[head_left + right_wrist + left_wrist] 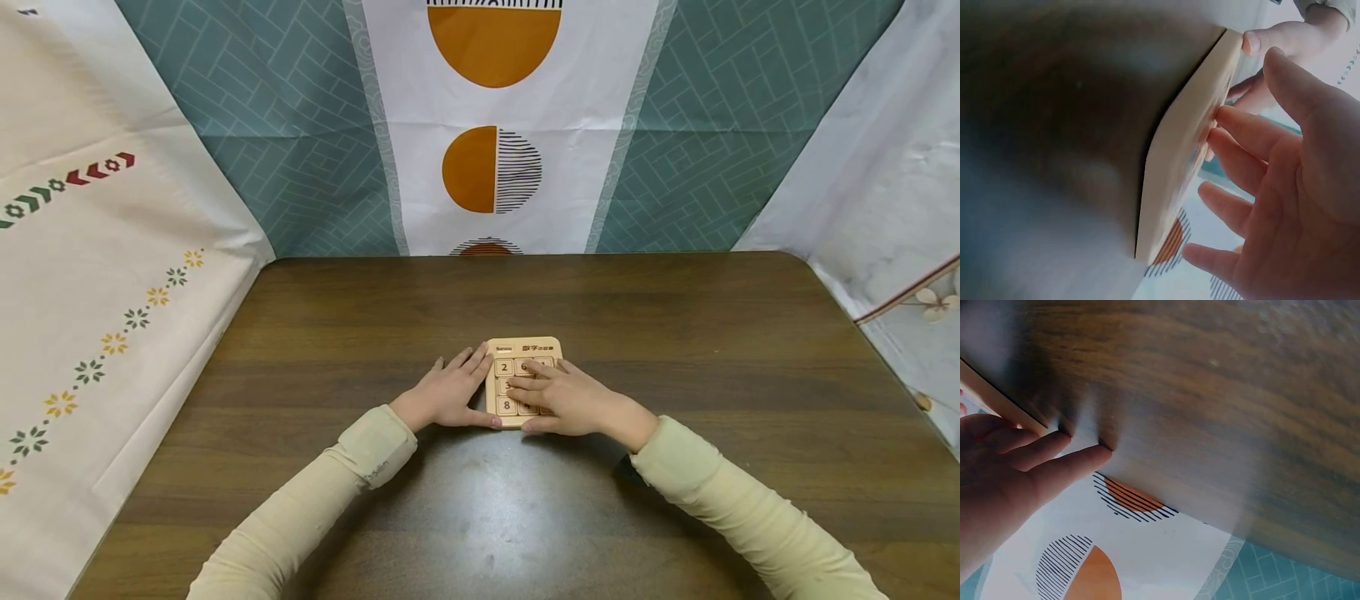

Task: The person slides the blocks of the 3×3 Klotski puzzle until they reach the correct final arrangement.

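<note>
A pale wooden number-slide puzzle (514,342) lies flat on the table, its square tiles marked with dark digits such as 2 and 8. Along its left edge rests my left hand (450,397), fingers extended and thumb at the near left corner. My right hand (576,403) spreads over the puzzle from the right, hiding several tiles. In the right wrist view, the index and middle fingertips touch the tile face beside the thick pale side of the puzzle (1179,144), while the other fingers stand apart. The left wrist view shows the left fingertips (1105,450) down at the tabletop.
The dark wood-grain table (360,308) extends around the puzzle on all sides. Behind its far edge hangs a teal and white cloth (315,167) with orange half-circles. A cream patterned cloth (90,300) borders the left side, and a whitish one (892,200) the right.
</note>
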`<state>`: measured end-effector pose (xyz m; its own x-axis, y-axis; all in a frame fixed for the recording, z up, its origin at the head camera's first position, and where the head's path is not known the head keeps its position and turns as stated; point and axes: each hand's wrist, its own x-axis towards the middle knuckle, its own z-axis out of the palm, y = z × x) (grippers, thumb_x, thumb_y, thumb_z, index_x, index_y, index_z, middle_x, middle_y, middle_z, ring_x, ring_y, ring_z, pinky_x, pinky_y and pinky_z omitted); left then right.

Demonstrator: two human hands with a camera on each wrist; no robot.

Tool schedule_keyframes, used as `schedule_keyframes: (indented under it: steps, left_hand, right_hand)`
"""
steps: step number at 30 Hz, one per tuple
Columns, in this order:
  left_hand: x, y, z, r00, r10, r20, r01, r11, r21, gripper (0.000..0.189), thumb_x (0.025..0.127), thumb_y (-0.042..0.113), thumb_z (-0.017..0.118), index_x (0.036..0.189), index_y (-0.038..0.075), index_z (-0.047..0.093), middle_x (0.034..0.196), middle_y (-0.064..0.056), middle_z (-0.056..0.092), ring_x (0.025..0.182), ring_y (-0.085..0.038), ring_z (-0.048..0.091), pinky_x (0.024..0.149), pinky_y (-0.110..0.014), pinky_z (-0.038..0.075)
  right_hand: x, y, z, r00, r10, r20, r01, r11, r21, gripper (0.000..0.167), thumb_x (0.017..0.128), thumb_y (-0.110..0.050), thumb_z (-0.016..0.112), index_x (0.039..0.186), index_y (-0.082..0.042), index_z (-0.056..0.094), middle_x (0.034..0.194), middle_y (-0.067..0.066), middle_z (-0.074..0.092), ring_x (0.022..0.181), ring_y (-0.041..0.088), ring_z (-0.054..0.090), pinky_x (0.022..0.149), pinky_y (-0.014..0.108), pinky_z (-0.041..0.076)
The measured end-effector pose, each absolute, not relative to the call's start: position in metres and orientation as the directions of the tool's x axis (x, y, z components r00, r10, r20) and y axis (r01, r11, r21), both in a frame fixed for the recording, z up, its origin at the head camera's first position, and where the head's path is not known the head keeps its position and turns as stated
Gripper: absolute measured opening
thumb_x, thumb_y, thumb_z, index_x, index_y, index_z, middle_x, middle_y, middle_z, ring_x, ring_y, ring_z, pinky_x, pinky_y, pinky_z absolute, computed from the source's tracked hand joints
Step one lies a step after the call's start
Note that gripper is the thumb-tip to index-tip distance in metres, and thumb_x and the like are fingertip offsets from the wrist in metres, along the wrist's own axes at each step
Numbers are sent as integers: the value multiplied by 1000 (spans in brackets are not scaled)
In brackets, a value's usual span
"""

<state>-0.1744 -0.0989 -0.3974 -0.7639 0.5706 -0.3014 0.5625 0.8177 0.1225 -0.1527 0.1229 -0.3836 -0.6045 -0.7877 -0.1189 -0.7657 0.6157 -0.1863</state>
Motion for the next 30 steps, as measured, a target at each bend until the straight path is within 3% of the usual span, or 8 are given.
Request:
schedule_keyframes:
  steps: [16, 30]
  left_hand:
    - [-176, -98, -398, -766, 567, -304, 559, 820, 120, 104, 75, 73, 48, 147, 8, 8, 152, -9, -2, 137, -28, 11, 101, -57, 21]
    - [-175, -99, -399, -760, 581, -291, 573, 811, 123, 104, 76, 72, 47, 147, 7, 9, 152, -10, 0, 137, -30, 12, 99, -58, 23]
  right_hand:
    - [-152, 141, -377, -631, -763, -143, -739, 646, -188, 54, 91, -44, 50, 133, -11, 50, 139, 5, 42, 132, 34, 26, 96, 61, 23]
    - [-164, 111, -380, -675, -726, -126, -714, 687, -136, 56, 91, -45, 49, 137, -14, 44, 142, 5, 39, 133, 31, 24, 99, 60, 21]
